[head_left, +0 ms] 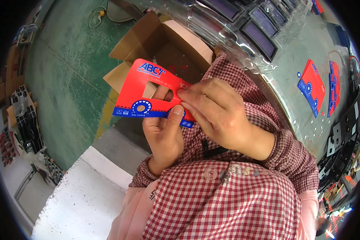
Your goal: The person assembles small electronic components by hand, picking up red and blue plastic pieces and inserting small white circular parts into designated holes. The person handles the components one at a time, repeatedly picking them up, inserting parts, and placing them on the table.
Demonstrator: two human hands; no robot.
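Observation:
A red and blue printed panel label (129, 88), flat and thin, is held up in front of my lap. It has a rectangular window cut through it and a round hole at lower left. My left hand (164, 138) grips it by the lower edge, thumb on the printed face and fingers behind; some fingers show through the window. At the label's right end, my right hand (226, 114) pinches it with thumb and fingertips, covering that part of the print. Whether a small piece sits between the right fingertips is hidden.
An open cardboard box (128, 46) with small scraps inside stands beyond the label. On the table at right lie more red and blue labels (312, 90), small white bits and clear-plastic pieces with dark windows (260, 40). A white block (82, 192) is at lower left.

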